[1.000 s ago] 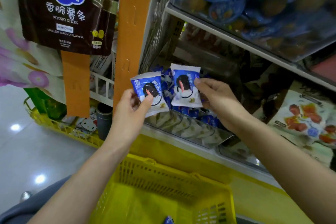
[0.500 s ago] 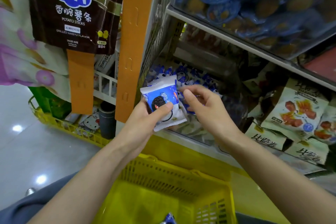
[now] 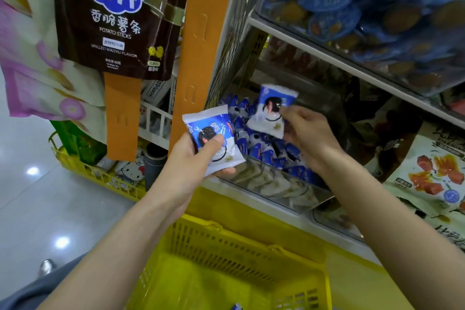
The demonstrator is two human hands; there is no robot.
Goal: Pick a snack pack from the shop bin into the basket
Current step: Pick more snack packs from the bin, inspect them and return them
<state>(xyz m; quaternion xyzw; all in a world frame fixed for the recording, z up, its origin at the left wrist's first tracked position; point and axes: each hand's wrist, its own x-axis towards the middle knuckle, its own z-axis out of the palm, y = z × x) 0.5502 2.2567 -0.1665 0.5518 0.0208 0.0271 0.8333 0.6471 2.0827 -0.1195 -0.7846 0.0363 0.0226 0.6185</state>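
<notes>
The left hand (image 3: 191, 161) grips one blue-and-white foil snack pack (image 3: 214, 141) in front of the clear plastic shop bin (image 3: 276, 190). The right hand (image 3: 309, 133) pinches a second pack (image 3: 273, 111) above the bin's heap. One yellow plastic basket (image 3: 226, 241) sits below both.

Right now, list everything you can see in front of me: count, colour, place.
left snack pack: one, blue-white, gripped before the bin's left end
right snack pack: one, blue-white, held above the bin
shop bin: one, clear front, mid shelf, many blue packs inside
basket: one, yellow, below the hands
potato sticks bag: one, dark brown, hanging top left
upper bin: one, clear, top right, blue-lidded snacks inside
pouches: several, white with red pieces, far right
left hand: grips its pack
right hand: pinches its pack
</notes>
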